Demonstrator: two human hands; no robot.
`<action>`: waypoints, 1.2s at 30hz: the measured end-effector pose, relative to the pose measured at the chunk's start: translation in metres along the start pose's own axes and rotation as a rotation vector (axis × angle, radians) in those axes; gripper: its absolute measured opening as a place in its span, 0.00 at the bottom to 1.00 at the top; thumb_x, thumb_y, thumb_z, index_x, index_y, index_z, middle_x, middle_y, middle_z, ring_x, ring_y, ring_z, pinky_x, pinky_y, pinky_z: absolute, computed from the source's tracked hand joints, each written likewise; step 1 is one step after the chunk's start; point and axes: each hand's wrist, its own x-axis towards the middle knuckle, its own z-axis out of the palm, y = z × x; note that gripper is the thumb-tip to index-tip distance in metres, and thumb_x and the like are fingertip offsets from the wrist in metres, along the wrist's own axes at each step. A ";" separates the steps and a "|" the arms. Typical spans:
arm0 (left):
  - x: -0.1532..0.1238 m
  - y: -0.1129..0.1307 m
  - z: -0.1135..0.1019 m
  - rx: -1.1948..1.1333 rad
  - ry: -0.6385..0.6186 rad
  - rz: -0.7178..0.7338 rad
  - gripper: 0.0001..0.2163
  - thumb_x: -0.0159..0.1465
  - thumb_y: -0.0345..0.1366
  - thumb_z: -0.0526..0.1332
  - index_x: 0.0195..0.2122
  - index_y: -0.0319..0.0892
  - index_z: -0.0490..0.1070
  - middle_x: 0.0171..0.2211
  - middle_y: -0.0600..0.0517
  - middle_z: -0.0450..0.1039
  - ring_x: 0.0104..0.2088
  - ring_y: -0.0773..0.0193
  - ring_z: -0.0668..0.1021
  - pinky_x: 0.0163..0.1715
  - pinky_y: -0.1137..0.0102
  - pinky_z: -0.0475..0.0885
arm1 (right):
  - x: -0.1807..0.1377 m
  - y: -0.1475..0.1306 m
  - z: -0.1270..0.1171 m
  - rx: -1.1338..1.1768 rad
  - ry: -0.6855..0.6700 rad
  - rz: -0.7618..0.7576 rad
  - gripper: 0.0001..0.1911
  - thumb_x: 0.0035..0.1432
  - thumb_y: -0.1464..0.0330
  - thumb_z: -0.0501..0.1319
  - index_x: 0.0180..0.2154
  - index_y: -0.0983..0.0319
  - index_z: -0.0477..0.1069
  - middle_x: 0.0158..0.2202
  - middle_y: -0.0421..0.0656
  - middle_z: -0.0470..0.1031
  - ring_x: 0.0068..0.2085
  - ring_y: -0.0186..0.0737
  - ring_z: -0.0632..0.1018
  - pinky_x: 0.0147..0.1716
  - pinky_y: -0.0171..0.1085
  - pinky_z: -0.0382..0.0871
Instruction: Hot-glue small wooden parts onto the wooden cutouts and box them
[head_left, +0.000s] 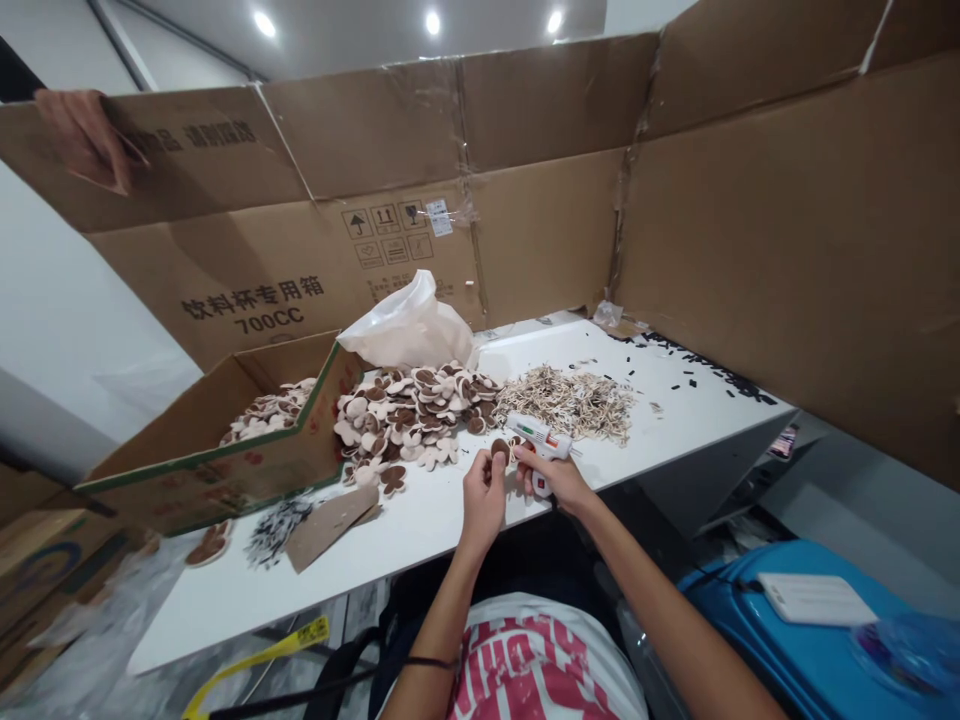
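My left hand (482,490) pinches a small brown and cream felt piece (500,449) just above the white table's (420,530) front edge. My right hand (555,480) grips a white hot glue gun (538,438), its nozzle pointing left towards that piece. Right behind my hands lies a heap of brown and cream felt shapes (412,415). To the right of that heap sits a pile of thin pale cut-outs (574,400).
An open cardboard box (225,460) at the left holds more felt shapes. A white plastic bag (409,330) lies behind the heap. Tall cardboard walls (787,250) enclose the table's back and right. Black scraps (705,370) scatter at far right. A blue case (787,640) stands beside my right arm.
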 end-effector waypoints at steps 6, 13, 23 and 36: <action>0.000 -0.001 -0.001 -0.033 -0.027 -0.016 0.23 0.73 0.58 0.53 0.30 0.45 0.61 0.24 0.57 0.59 0.26 0.66 0.63 0.29 0.71 0.61 | 0.000 -0.003 0.002 0.028 0.017 0.007 0.21 0.58 0.50 0.73 0.33 0.61 0.75 0.24 0.41 0.79 0.18 0.36 0.75 0.19 0.33 0.68; 0.002 -0.001 0.002 0.027 0.017 -0.005 0.22 0.69 0.55 0.60 0.28 0.44 0.60 0.24 0.58 0.55 0.27 0.67 0.61 0.28 0.72 0.58 | -0.001 -0.003 0.003 0.008 0.015 0.023 0.22 0.56 0.49 0.73 0.32 0.61 0.76 0.24 0.41 0.78 0.19 0.36 0.75 0.19 0.34 0.71; 0.000 -0.002 -0.001 -0.163 0.025 -0.018 0.21 0.73 0.56 0.56 0.35 0.43 0.69 0.26 0.55 0.66 0.25 0.67 0.67 0.27 0.72 0.63 | 0.000 -0.002 0.003 0.022 0.100 0.010 0.22 0.55 0.48 0.73 0.32 0.60 0.75 0.24 0.40 0.78 0.18 0.35 0.75 0.19 0.32 0.65; 0.004 -0.015 -0.001 -0.290 0.185 -0.125 0.25 0.70 0.60 0.58 0.26 0.44 0.59 0.21 0.59 0.55 0.19 0.72 0.58 0.18 0.75 0.54 | 0.003 0.001 0.004 0.027 0.183 -0.010 0.23 0.54 0.48 0.74 0.32 0.60 0.74 0.23 0.41 0.78 0.18 0.36 0.74 0.18 0.34 0.64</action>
